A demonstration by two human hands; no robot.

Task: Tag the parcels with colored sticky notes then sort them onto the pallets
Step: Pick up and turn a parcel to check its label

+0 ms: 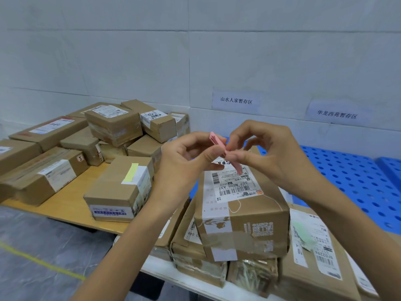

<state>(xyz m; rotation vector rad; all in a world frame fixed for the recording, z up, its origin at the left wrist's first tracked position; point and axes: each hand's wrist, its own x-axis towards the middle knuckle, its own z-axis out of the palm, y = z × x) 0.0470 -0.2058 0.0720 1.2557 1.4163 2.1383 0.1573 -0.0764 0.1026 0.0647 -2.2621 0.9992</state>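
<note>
Left hand (pixel 184 158) grips pink notes (pixel 216 139) near wooden table (pixel 71 192), tiled wall (pixel 130 61).

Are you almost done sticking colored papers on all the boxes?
Not yet. Done: the table box wears a yellow sticky note, the right box a green sticky note. In hand: the left hand holds the pink sticky notes while the right hand pinches one, above the taped parcel. Left: the stacked boxes at left show no notes, and sorting onto the blue pallet.

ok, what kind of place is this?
Likely a parcel sorting depot: taped cardboard parcels with shipping labels piled on a wooden table, blue pallets beside it, and paper signs naming temporary storage zones.
</note>
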